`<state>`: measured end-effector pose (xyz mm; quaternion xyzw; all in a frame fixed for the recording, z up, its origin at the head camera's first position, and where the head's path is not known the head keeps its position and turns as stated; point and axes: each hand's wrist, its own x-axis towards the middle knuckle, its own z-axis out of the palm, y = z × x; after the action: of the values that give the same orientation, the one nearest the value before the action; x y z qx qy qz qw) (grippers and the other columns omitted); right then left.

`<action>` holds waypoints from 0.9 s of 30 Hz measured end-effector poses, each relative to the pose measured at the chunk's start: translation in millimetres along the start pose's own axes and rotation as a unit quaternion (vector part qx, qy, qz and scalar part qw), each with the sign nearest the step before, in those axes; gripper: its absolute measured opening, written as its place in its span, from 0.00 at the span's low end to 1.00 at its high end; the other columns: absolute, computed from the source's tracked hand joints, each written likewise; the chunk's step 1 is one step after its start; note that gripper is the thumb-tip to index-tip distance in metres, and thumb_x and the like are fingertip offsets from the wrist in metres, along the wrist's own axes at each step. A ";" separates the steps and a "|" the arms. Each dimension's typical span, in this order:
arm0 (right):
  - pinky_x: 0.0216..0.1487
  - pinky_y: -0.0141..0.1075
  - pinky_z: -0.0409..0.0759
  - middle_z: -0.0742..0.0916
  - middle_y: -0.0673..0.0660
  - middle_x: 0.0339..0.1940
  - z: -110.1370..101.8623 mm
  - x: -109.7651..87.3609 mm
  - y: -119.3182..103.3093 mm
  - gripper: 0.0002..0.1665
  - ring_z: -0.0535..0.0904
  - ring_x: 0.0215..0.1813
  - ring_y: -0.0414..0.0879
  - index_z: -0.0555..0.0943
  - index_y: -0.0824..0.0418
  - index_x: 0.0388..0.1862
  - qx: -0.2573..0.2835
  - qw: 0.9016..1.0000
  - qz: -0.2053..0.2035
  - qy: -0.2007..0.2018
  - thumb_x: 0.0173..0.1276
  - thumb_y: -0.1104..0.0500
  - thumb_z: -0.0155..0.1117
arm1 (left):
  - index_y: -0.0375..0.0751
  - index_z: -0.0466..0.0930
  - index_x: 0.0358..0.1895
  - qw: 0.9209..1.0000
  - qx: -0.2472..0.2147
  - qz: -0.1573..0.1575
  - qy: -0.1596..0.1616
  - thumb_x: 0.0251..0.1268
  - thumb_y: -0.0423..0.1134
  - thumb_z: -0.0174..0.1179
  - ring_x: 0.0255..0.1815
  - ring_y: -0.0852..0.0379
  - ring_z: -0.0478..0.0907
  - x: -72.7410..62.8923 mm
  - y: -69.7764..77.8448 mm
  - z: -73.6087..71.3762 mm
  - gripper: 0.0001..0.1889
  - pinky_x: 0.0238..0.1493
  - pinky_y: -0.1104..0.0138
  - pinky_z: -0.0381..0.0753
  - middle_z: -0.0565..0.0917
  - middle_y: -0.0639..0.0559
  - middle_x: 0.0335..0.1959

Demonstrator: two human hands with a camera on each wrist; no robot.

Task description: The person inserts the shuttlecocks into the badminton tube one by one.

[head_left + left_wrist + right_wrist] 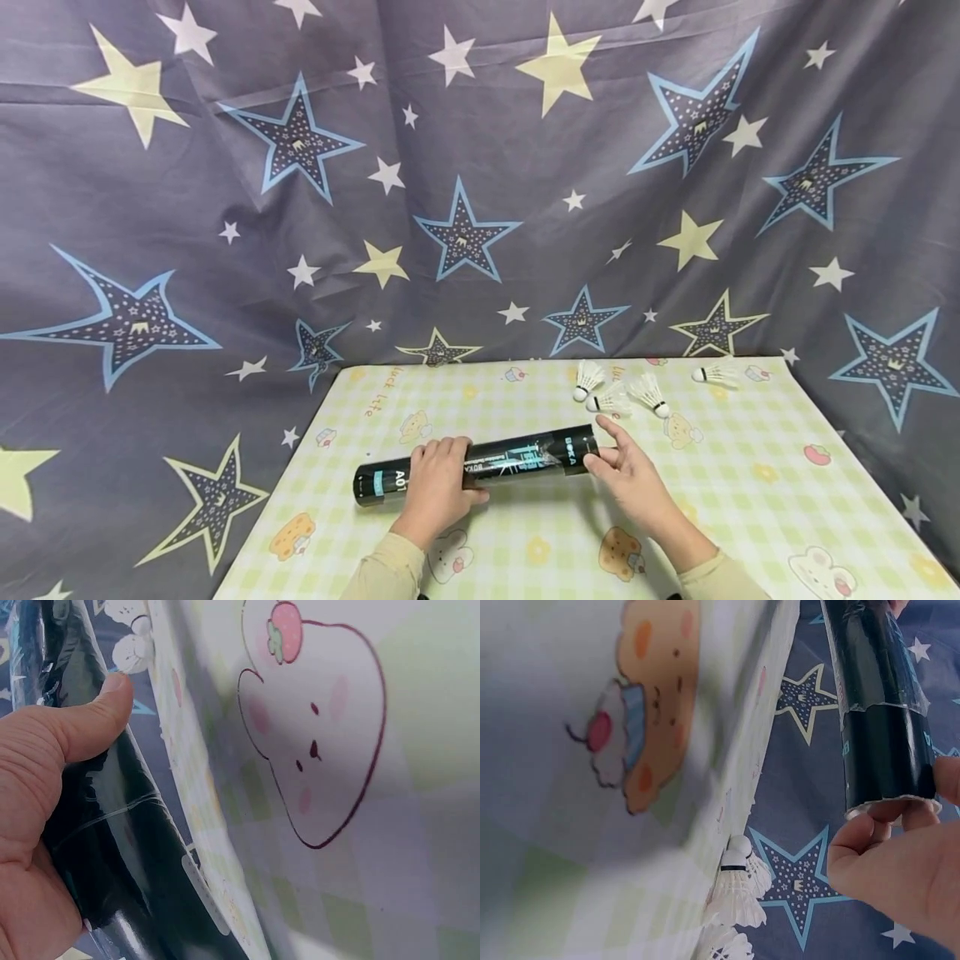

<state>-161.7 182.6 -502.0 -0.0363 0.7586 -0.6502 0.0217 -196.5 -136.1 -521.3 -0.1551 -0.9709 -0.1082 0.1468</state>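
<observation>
A black shuttlecock tube (517, 458) with blue and white print lies across the front of me, tilted slightly up to the right. My left hand (438, 483) grips it left of the middle; in the left wrist view the thumb of that hand (64, 757) lies along the glossy wrap. At the tube's right end is my right hand (630, 475), its thumb over the outside near the rim. The right wrist view shows fingers of that hand (900, 862) curled at the mouth of the tube (885, 754), fingertips partly hidden by the pale, rough rim.
White feather shuttlecocks lie beyond the tube: a cluster with one shuttlecock (648, 396) nearest my right hand, and another shuttlecock (716, 374) farther right. A green-checked cloth (540, 550) with cartoon prints covers the table. Behind it hangs a grey star-patterned curtain (480, 150).
</observation>
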 end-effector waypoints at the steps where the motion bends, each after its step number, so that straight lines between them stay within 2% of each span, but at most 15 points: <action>1: 0.70 0.31 0.74 0.92 0.63 0.57 -1.7 0.9 -0.6 0.45 0.85 0.58 0.33 0.54 0.58 0.88 0.002 1.000 -0.002 0.003 0.81 0.57 0.64 | 0.44 0.79 0.64 1.000 0.000 -0.002 0.001 0.40 0.60 0.87 0.55 0.43 0.81 0.3 -0.7 0.1 0.46 0.61 0.47 0.74 0.88 0.45 0.56; 4: 0.62 0.23 0.76 0.92 0.64 0.57 -10.2 4.2 -1.2 0.42 0.85 0.56 0.31 0.58 0.60 0.86 0.003 1.000 -0.013 0.008 0.81 0.56 0.65 | 0.45 0.80 0.64 1.000 0.001 -0.007 0.005 0.40 0.61 0.87 0.55 0.43 0.81 0.9 -2.9 -1.0 0.46 0.60 0.47 0.74 0.88 0.46 0.56; 6: 0.62 0.23 0.77 0.91 0.64 0.57 -19.4 6.4 -0.9 0.40 0.86 0.57 0.32 0.61 0.60 0.85 -0.010 1.000 -0.017 0.014 0.81 0.56 0.65 | 0.45 0.80 0.65 1.000 0.002 -0.011 0.004 0.41 0.61 0.87 0.56 0.43 0.81 0.9 -4.8 -1.4 0.46 0.61 0.47 0.74 0.88 0.46 0.57; 9: 0.67 0.33 0.80 0.91 0.63 0.60 -41.7 12.2 1.5 0.37 0.87 0.62 0.41 0.63 0.61 0.83 -0.058 0.998 -0.015 0.025 0.82 0.55 0.63 | 0.45 0.80 0.65 1.000 0.004 -0.012 0.006 0.40 0.60 0.87 0.56 0.43 0.81 1.0 -7.0 -2.3 0.46 0.60 0.47 0.74 0.87 0.45 0.57; 11: 0.70 0.44 0.82 0.89 0.65 0.62 -63.8 18.1 2.5 0.36 0.86 0.66 0.52 0.63 0.63 0.83 -0.105 0.994 -0.007 0.030 0.83 0.54 0.61 | 0.45 0.80 0.65 1.000 0.006 -0.014 0.004 0.41 0.60 0.87 0.56 0.43 0.81 1.2 -8.1 -3.0 0.46 0.60 0.47 0.74 0.87 0.45 0.57; 13: 0.71 0.55 0.82 0.88 0.68 0.64 -92.2 26.9 4.0 0.37 0.85 0.67 0.62 0.63 0.66 0.82 -0.158 0.987 0.002 0.039 0.84 0.51 0.60 | 0.45 0.80 0.64 1.000 0.009 -0.013 0.006 0.40 0.61 0.87 0.55 0.43 0.81 1.3 -8.7 -3.6 0.46 0.60 0.47 0.74 0.87 0.46 0.57; 15: 0.67 0.60 0.82 0.86 0.72 0.65 -126.0 36.1 5.3 0.38 0.84 0.66 0.67 0.63 0.68 0.82 -0.203 0.978 0.014 0.049 0.85 0.48 0.58 | 0.45 0.80 0.64 1.000 0.009 -0.014 0.007 0.40 0.61 0.87 0.55 0.43 0.81 0.8 -9.4 -3.7 0.46 0.60 0.47 0.74 0.87 0.46 0.56; 18: 0.60 0.57 0.85 0.84 0.77 0.66 -178.2 47.6 4.7 0.40 0.84 0.62 0.69 0.64 0.73 0.80 -0.252 0.964 0.035 0.074 0.85 0.46 0.57 | 0.45 0.80 0.63 1.000 0.006 -0.016 0.005 0.39 0.61 0.88 0.54 0.43 0.81 -0.7 -10.6 -3.4 0.46 0.60 0.47 0.74 0.88 0.46 0.56; 21: 0.54 0.54 0.86 0.84 0.78 0.63 -221.6 56.8 3.2 0.37 0.85 0.59 0.70 0.65 0.78 0.78 -0.281 0.954 0.055 0.089 0.87 0.49 0.52 | 0.45 0.80 0.63 1.000 0.008 -0.017 0.002 0.39 0.60 0.88 0.54 0.43 0.81 -1.3 -12.1 -3.3 0.46 0.59 0.47 0.74 0.88 0.46 0.55; 24: 0.53 0.56 0.86 0.85 0.79 0.61 -248.9 69.4 1.7 0.34 0.84 0.58 0.73 0.67 0.82 0.74 -0.309 0.945 0.071 0.082 0.87 0.53 0.46 | 0.45 0.80 0.63 1.000 0.017 -0.018 -0.001 0.38 0.61 0.88 0.53 0.44 0.81 -0.4 -13.7 -4.1 0.46 0.59 0.48 0.74 0.88 0.46 0.55; 27: 0.56 0.61 0.84 0.82 0.82 0.62 -260.8 84.3 3.1 0.33 0.81 0.60 0.77 0.68 0.83 0.72 -0.344 0.934 0.074 0.059 0.87 0.54 0.43 | 0.45 0.80 0.62 1.000 0.021 -0.023 -0.004 0.38 0.61 0.88 0.52 0.45 0.81 -0.5 -14.7 -4.8 0.46 0.58 0.49 0.75 0.88 0.46 0.54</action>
<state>-266.7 432.8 -463.8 0.0525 0.9363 -0.3471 0.0111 -199.7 -151.1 -519.4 -0.1302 -0.9768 -0.0907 0.1441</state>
